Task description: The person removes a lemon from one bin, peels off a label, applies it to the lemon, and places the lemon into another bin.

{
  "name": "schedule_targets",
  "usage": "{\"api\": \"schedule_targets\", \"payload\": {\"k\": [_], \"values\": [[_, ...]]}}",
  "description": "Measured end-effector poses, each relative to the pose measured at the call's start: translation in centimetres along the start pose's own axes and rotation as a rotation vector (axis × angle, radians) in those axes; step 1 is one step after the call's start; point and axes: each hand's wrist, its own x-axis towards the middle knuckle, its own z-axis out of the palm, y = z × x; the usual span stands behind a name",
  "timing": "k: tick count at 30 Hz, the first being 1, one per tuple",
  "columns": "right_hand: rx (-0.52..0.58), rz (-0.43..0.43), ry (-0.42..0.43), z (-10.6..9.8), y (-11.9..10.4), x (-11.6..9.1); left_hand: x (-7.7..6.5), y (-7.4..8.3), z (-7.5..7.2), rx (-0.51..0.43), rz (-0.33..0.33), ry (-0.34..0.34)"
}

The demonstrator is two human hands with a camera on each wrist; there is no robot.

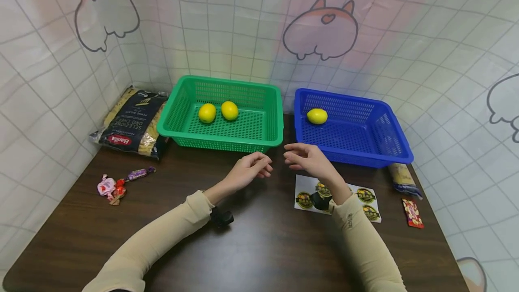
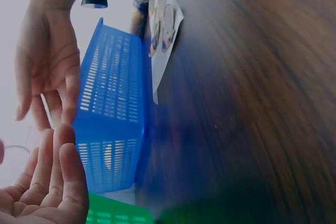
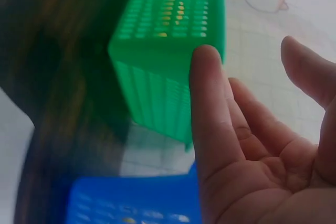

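Both hands hover over the table in front of two plastic baskets, palms facing each other with a gap between. My left hand (image 1: 250, 168) holds nothing, its fingers loosely bent near the front right corner of the green basket (image 1: 219, 142). Opposite it, my right hand (image 1: 310, 160) is also bare, with relaxed fingers by the front left corner of the blue basket (image 1: 352, 157). Two yellow lemons (image 1: 207, 113) lie in the green basket, and a single lemon (image 1: 317, 116) sits at the left inside the blue one. In the right wrist view, thumb and fingers (image 3: 210, 103) stand apart.
A pasta bag (image 1: 129, 120) lies left of the green basket, with wrapped candies (image 1: 107, 187) in front. Under my right forearm is a sheet of round stickers (image 1: 366, 195). Right of it are a small red packet (image 1: 412, 213) and another bag (image 1: 404, 178). Patterned curtains enclose the table.
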Motion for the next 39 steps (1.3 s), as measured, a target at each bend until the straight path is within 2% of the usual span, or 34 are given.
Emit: {"api": "schedule_targets", "payload": {"k": [3, 9, 12, 16, 20, 26, 28, 31, 35, 39], "values": [[0.032, 0.015, -0.017, 0.7, 0.5, 0.3, -0.7, 0.1, -0.5, -0.01, 0.005, -0.011], [0.037, 0.07, 0.033, 1.8, 0.6, 1.2, -1.4, 1.3, -2.1, 0.032, 0.034, -0.046], [0.046, 0.104, 0.067, 2.3, 0.4, 1.8, -1.4, 2.4, -3.3, 0.066, 0.055, -0.078], [0.09, 0.113, 0.11, 2.7, 0.0, 2.4, -0.8, 4.6, -5.4, 0.061, 0.06, -0.112], [0.108, 0.082, 0.169, 3.2, -0.4, 3.0, 0.6, 7.0, -8.1, 0.097, 0.064, -0.102], [0.094, 0.041, 0.279, 3.8, -0.9, 3.7, 3.5, 10.2, -11.9, 0.224, 0.08, -0.02], [0.1, 0.032, 0.294, 3.8, -1.1, 3.8, 4.6, 10.9, -13.1, 0.226, 0.077, -0.001], [0.128, 0.021, 0.304, 3.8, -1.2, 4.0, 6.4, 11.4, -15.1, 0.219, 0.056, 0.023], [0.171, 0.016, 0.303, 3.8, -1.2, 4.1, 8.6, 11.1, -17.6, 0.154, -0.021, 0.059], [0.173, 0.01, 0.305, 4.2, -1.0, 4.1, 9.4, 10.8, -19.3, 0.104, -0.118, 0.096]]}}
